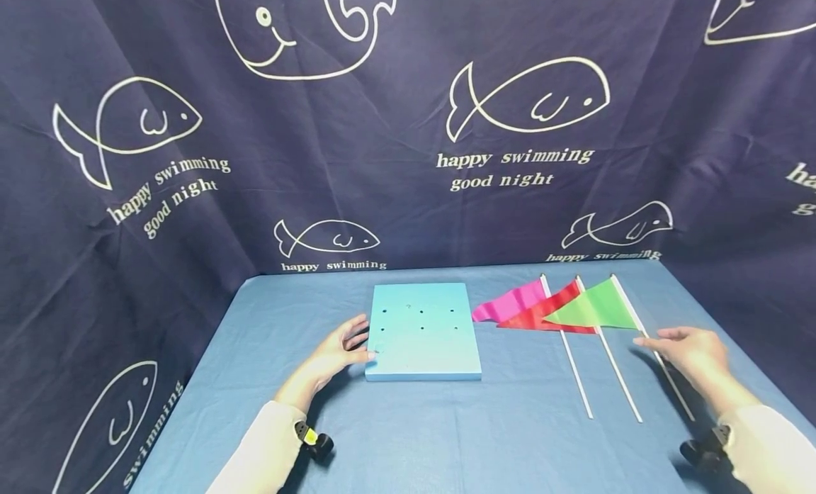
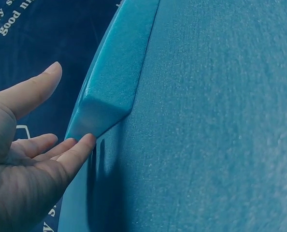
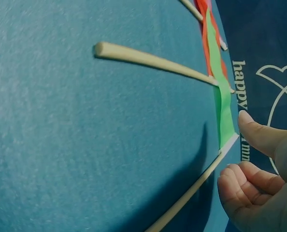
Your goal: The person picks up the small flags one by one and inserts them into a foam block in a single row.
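A light blue foam block [image 1: 421, 352] with several small holes in its top lies mid-table. My left hand [image 1: 338, 349] is at the block's left side, thumb over the edge, and in the left wrist view its straight fingertips [image 2: 89, 139] reach the block's corner. Three pennants on thin wooden sticks lie to the right: a pink flag [image 1: 513, 301], a red flag [image 1: 532, 313] and a green flag [image 1: 596, 306], overlapping. My right hand [image 1: 691, 352] hovers over the green flag's stick [image 3: 187, 195], thumb and fingers apart with nothing between them.
A blue cloth covers the table [image 1: 408, 437]. Behind and at the sides hangs a dark navy curtain [image 1: 408, 196] printed with white fish and lettering. The flags' sticks point toward the front of the table.
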`<control>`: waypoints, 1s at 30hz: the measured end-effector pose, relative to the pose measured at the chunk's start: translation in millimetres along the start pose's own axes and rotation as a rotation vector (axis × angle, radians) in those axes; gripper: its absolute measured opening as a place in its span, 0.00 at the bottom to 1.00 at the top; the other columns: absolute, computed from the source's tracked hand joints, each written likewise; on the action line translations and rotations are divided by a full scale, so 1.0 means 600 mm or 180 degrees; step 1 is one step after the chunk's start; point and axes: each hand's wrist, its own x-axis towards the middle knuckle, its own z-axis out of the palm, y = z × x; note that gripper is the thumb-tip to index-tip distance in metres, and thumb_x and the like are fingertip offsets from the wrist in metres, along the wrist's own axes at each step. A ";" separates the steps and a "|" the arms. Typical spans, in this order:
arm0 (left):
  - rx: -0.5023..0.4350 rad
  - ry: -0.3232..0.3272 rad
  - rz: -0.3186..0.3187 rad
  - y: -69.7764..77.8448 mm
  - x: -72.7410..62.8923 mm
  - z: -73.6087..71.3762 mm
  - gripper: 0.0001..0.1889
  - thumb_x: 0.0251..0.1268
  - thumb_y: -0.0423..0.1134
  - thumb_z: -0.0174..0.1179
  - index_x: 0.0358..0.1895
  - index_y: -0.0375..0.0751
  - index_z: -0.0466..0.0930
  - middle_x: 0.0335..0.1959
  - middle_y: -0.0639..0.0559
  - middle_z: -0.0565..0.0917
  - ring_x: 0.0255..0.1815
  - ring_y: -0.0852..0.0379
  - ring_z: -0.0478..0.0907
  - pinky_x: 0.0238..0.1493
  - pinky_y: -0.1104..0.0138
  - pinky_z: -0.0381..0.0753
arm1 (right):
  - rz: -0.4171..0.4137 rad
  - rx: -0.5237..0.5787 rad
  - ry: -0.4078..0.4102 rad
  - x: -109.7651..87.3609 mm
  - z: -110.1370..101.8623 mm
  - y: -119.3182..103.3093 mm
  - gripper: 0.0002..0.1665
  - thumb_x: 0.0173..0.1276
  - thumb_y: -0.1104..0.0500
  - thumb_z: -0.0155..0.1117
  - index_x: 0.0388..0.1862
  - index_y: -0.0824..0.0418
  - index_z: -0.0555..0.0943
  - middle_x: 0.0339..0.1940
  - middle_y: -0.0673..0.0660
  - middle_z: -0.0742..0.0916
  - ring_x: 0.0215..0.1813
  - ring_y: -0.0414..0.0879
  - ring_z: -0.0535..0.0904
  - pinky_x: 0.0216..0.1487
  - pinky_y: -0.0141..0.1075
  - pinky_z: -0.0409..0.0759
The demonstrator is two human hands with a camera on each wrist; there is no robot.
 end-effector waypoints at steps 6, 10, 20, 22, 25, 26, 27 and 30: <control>-0.0009 0.0007 -0.0013 0.001 0.000 -0.001 0.47 0.57 0.27 0.66 0.75 0.29 0.46 0.75 0.32 0.55 0.75 0.35 0.56 0.76 0.48 0.57 | 0.0068 -0.0030 -0.0102 0.004 -0.002 0.005 0.47 0.51 0.32 0.72 0.52 0.71 0.81 0.29 0.57 0.89 0.34 0.45 0.78 0.31 0.33 0.70; -0.0006 -0.0011 -0.0007 0.002 -0.001 -0.002 0.47 0.57 0.27 0.66 0.75 0.29 0.46 0.75 0.31 0.55 0.75 0.35 0.55 0.76 0.47 0.56 | 0.0180 0.0057 -0.0196 0.005 -0.001 0.008 0.46 0.50 0.33 0.73 0.51 0.70 0.82 0.22 0.50 0.88 0.28 0.36 0.75 0.31 0.32 0.69; 0.0017 -0.0107 0.0005 0.003 0.003 -0.005 0.46 0.56 0.27 0.67 0.75 0.29 0.47 0.76 0.33 0.54 0.76 0.38 0.53 0.76 0.50 0.59 | 0.0173 0.0117 -0.0203 0.012 0.002 0.028 0.36 0.52 0.37 0.74 0.44 0.67 0.86 0.20 0.47 0.88 0.25 0.34 0.75 0.32 0.31 0.69; -0.0010 -0.0119 -0.0001 0.004 0.004 -0.003 0.46 0.56 0.26 0.66 0.75 0.29 0.48 0.76 0.33 0.54 0.77 0.39 0.52 0.75 0.51 0.61 | 0.0177 0.0132 -0.0237 0.015 0.003 0.035 0.33 0.52 0.39 0.74 0.43 0.66 0.86 0.20 0.47 0.88 0.24 0.32 0.75 0.34 0.32 0.69; -0.0035 -0.0130 -0.0011 0.005 0.005 -0.001 0.46 0.55 0.26 0.67 0.75 0.28 0.47 0.77 0.34 0.53 0.77 0.39 0.51 0.74 0.51 0.61 | 0.0209 0.0182 -0.0300 0.020 0.002 0.040 0.31 0.51 0.41 0.76 0.41 0.66 0.87 0.20 0.47 0.88 0.23 0.32 0.76 0.37 0.34 0.69; -0.0049 -0.0126 -0.0021 0.004 0.005 0.000 0.47 0.55 0.26 0.67 0.75 0.28 0.47 0.77 0.34 0.53 0.78 0.40 0.50 0.75 0.51 0.60 | 0.0211 0.0192 -0.0321 0.022 0.001 0.041 0.31 0.51 0.42 0.76 0.41 0.66 0.87 0.20 0.47 0.88 0.23 0.32 0.77 0.37 0.35 0.69; -0.0057 -0.0125 -0.0026 0.004 0.006 0.000 0.47 0.55 0.26 0.67 0.75 0.28 0.47 0.77 0.34 0.53 0.78 0.40 0.50 0.75 0.51 0.59 | 0.0213 0.0198 -0.0341 0.023 0.001 0.041 0.30 0.50 0.42 0.76 0.41 0.67 0.87 0.20 0.47 0.88 0.23 0.33 0.77 0.37 0.35 0.69; -0.0051 -0.0115 -0.0038 0.000 0.007 0.000 0.47 0.55 0.27 0.67 0.75 0.28 0.47 0.77 0.35 0.52 0.78 0.41 0.49 0.76 0.51 0.57 | 0.0139 0.0125 -0.0373 0.027 -0.001 0.041 0.30 0.51 0.43 0.76 0.40 0.67 0.87 0.20 0.47 0.88 0.24 0.34 0.78 0.38 0.37 0.70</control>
